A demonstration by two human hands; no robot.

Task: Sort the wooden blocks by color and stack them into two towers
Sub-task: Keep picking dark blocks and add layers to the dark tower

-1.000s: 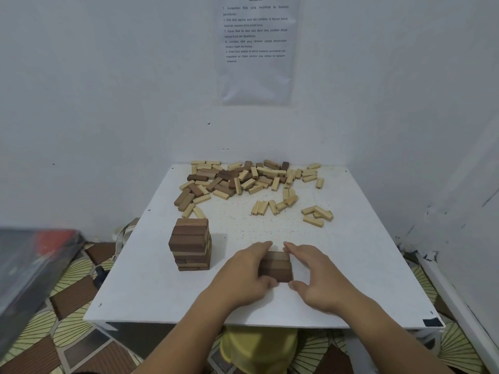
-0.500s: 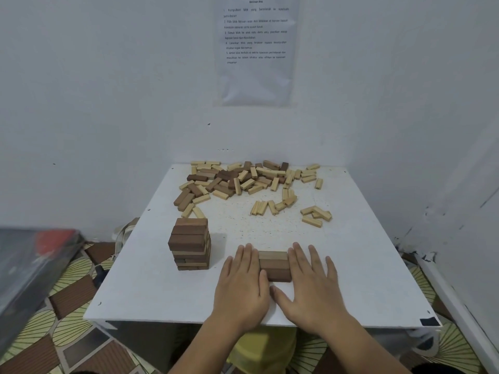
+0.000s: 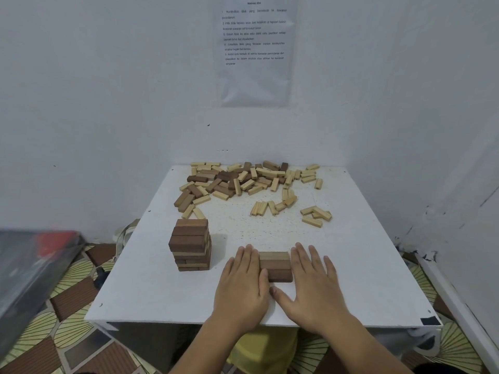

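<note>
Three brown blocks (image 3: 275, 265) lie side by side as one row on the white table (image 3: 364, 265), near its front edge. My left hand (image 3: 243, 284) lies flat with straight fingers against the row's left end. My right hand (image 3: 313, 284) lies flat against its right end, thumb reaching under the row's front. A tower of dark brown blocks (image 3: 191, 244) stands several layers high to the left of my hands. A loose pile of mixed light and dark blocks (image 3: 243, 180) covers the table's far side.
Small groups of light blocks (image 3: 316, 215) lie at the right middle of the table. White walls close in behind and on the right. A dark box (image 3: 29, 273) sits on the patterned floor to the left.
My hands went from curled around the row of brown blocks to flat with straight fingers pressing its two ends. The row stays in place.
</note>
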